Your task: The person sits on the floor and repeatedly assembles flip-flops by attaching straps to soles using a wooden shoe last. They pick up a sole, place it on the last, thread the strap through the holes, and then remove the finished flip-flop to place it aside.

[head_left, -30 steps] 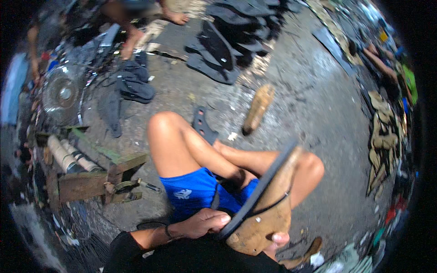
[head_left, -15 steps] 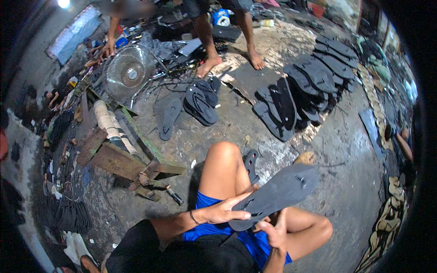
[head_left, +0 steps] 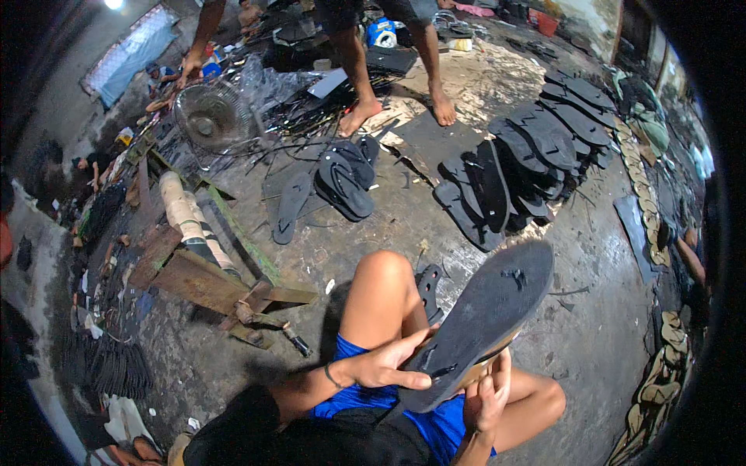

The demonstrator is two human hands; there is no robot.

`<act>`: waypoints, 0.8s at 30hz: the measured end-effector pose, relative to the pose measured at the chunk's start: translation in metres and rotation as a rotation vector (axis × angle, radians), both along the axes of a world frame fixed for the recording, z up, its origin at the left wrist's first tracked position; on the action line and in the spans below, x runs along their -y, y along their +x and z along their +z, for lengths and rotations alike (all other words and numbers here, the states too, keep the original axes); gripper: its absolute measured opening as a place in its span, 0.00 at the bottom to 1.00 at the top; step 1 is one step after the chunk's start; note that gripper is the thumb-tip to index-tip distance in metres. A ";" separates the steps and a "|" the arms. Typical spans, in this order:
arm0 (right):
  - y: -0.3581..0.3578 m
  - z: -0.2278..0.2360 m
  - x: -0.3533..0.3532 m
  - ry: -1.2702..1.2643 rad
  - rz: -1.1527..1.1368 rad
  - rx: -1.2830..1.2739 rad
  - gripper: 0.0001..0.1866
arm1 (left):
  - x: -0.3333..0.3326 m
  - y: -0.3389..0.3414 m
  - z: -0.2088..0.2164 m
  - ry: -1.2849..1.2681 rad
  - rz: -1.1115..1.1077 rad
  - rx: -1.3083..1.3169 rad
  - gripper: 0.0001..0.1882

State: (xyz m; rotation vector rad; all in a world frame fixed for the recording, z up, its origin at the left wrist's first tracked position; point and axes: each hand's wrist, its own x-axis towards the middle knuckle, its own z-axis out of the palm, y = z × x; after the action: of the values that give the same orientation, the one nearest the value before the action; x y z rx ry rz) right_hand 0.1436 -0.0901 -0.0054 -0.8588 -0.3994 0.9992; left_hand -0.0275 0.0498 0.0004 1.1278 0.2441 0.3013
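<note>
A dark grey flip-flop sole (head_left: 489, 311) is tilted up over my lap, its wide end pointing away to the right. Dark slots or plugs show in its face, one near the wide end and others near the narrow end. My left hand (head_left: 392, 366) clasps the narrow end, thumb on the upper face and the other fingers behind it. Beside the lower right edge is my right hand (head_left: 487, 398), its fingers curled and pinched close to the underside. Whatever they pinch is hidden. Behind the sole's edge a tan patch shows, too covered to identify.
Black flip-flops (head_left: 536, 140) stand in rows at the right, with more flip-flops (head_left: 342, 182) ahead. On the left are a rusty metal frame (head_left: 202, 279) and a fan (head_left: 210, 120). Another person's bare feet (head_left: 361, 116) are beyond. Tan strips (head_left: 660, 373) lie far right.
The sole has swung more upright, its wide end rising away from me. My right hand has turned, its fingers now curled up near the sole's edge. The fan's head has turned.
</note>
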 end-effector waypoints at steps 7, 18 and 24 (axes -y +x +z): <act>-0.003 0.021 -0.025 -0.290 -0.099 0.722 0.41 | -0.031 0.080 -0.028 -0.262 0.324 0.177 0.38; 0.042 0.012 0.016 -0.336 -0.024 0.664 0.35 | -0.101 0.086 -0.007 -0.530 0.332 0.323 0.45; 0.102 -0.077 -0.010 -0.943 -0.379 1.155 0.34 | -0.061 0.091 -0.009 -0.868 0.198 0.367 0.45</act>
State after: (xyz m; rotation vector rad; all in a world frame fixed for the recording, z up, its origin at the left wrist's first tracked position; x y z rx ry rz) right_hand 0.2458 -0.0797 -0.0824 -2.2750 -0.6963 0.1811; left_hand 0.0637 0.1107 -0.0087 0.1811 0.1330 0.5069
